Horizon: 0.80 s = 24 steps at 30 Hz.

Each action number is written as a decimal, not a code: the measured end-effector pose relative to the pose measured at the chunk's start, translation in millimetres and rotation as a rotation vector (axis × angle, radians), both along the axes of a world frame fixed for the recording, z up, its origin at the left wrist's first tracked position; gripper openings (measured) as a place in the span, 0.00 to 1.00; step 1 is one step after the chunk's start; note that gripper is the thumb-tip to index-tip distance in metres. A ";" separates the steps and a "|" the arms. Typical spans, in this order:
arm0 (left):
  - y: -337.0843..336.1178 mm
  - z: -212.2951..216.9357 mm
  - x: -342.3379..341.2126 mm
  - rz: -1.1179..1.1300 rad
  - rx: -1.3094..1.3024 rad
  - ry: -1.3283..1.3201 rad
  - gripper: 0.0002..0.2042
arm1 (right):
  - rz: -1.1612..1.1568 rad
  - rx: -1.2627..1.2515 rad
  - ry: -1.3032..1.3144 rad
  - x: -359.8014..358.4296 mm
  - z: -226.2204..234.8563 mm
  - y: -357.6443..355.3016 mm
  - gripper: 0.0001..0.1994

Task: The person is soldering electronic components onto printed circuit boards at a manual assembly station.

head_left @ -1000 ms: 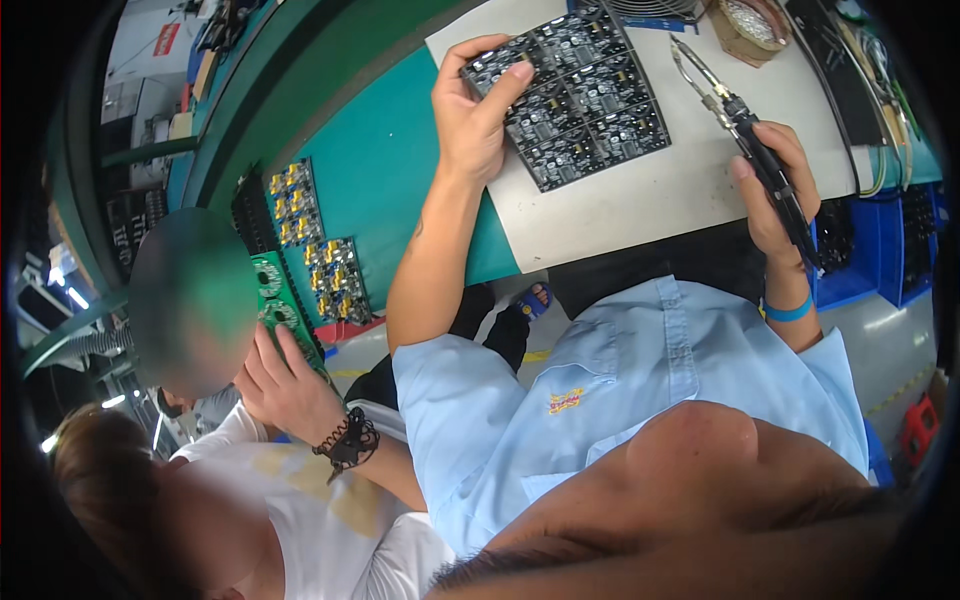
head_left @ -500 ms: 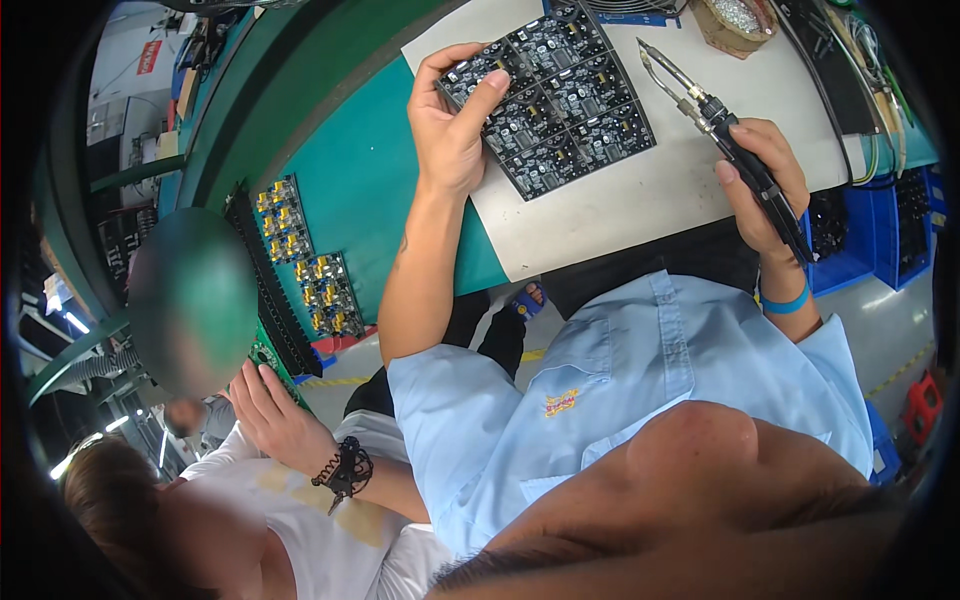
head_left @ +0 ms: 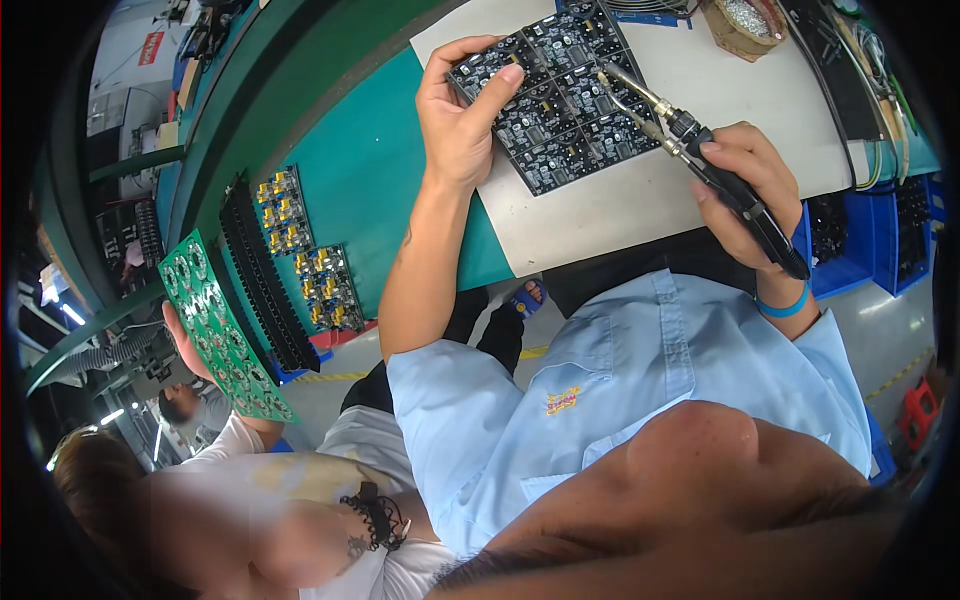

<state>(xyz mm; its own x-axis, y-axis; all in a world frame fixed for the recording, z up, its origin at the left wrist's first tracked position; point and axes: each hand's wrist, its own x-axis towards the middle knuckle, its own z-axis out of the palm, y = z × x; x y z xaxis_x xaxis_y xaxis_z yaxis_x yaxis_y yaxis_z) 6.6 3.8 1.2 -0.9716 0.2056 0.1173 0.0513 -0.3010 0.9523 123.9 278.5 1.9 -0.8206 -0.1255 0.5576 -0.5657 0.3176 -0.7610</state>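
A black circuit board panel (head_left: 560,110) with many small square modules lies on a white mat (head_left: 640,200) on the bench. My left hand (head_left: 462,120) grips the panel's left edge, thumb on top. My right hand (head_left: 740,195) holds a black-handled soldering tool (head_left: 690,135) with two metal prongs. The prong tips rest over the upper middle of the panel.
A teal bench surface (head_left: 380,160) lies left of the mat, with racks of boards with yellow parts (head_left: 300,255). A co-worker at lower left holds up a green circuit board (head_left: 215,330). A small bowl (head_left: 745,25) and cables sit at the back; blue bins (head_left: 850,240) stand at right.
The soldering tool's tips have come left and down onto the panel. The co-worker has raised a green circuit board into view at the left.
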 end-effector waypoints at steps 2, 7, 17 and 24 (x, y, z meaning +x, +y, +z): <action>-0.2 -0.5 -0.8 -0.003 -0.010 0.001 0.18 | -0.024 0.005 0.011 0.0 -1.1 -1.2 0.21; 0.4 -0.4 -0.9 -0.006 -0.003 -0.002 0.18 | -0.106 -0.028 0.045 -2.1 -11.1 0.2 0.22; 3.2 3.2 1.3 0.011 -0.022 0.026 0.18 | -0.155 -0.044 0.069 0.2 -19.8 4.6 0.22; 3.8 4.0 2.6 -0.006 -0.019 -0.015 0.18 | -0.155 -0.047 0.052 1.2 -20.9 5.5 0.22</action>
